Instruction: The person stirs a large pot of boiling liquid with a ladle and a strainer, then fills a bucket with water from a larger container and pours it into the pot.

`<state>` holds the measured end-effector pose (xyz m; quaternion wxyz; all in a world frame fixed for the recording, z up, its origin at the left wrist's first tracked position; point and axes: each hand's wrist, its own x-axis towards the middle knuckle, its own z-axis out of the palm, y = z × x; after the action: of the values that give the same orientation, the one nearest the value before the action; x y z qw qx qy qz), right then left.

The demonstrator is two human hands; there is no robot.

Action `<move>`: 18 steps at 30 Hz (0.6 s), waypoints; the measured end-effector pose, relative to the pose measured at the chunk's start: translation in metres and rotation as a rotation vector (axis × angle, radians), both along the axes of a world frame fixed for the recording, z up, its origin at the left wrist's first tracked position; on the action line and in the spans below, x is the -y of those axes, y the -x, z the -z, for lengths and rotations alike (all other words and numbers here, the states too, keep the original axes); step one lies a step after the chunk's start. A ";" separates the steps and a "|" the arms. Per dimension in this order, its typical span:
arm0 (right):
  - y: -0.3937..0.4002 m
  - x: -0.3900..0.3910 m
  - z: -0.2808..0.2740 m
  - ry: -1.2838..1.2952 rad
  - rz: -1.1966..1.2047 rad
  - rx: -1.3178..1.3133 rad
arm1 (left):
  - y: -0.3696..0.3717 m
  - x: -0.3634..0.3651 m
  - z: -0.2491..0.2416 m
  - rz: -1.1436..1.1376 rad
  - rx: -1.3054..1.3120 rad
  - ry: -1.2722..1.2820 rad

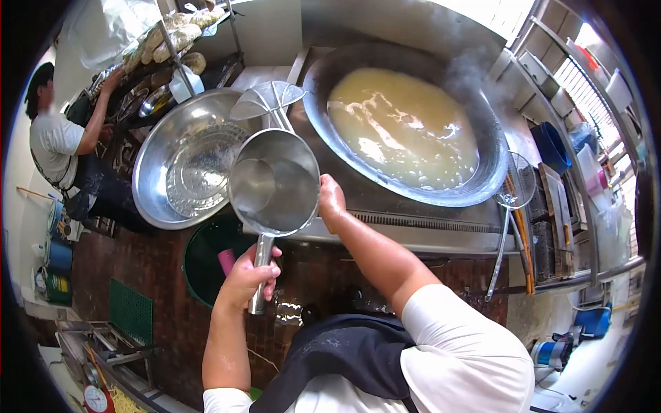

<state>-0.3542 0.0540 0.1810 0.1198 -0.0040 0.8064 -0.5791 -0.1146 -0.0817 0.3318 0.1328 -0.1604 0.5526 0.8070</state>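
A large metal dipper (274,180) is in front of me, its wide mouth facing up toward me. Its tube handle is gripped by my left hand (249,279), fingers wrapped round it. My right hand (332,201) presses against the dipper's right side, its fingertips partly hidden behind the cup. Inside, the cup looks bare and shiny. Behind it, a wide metal basin (153,165) holds what looks like a little clear water. A mesh strainer (267,100) rests across the gap between basin and wok.
A huge wok (490,180) of cloudy yellowish liquid steams on the metal stove. A wire skimmer (521,180) leans at its right. Below the basin stands a dark green tub (196,275). Another person (58,148) works at the left beside shelving. A rack (585,124) lines the right.
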 end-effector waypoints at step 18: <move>-0.032 -0.021 -0.040 -0.481 -0.078 -0.186 | 0.045 0.020 -0.001 0.092 0.019 0.155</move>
<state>-0.3225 0.0754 0.2209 0.0647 -0.0599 0.9277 -0.3628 -0.1591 -0.1017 0.3326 0.1621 -0.1522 0.6188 0.7534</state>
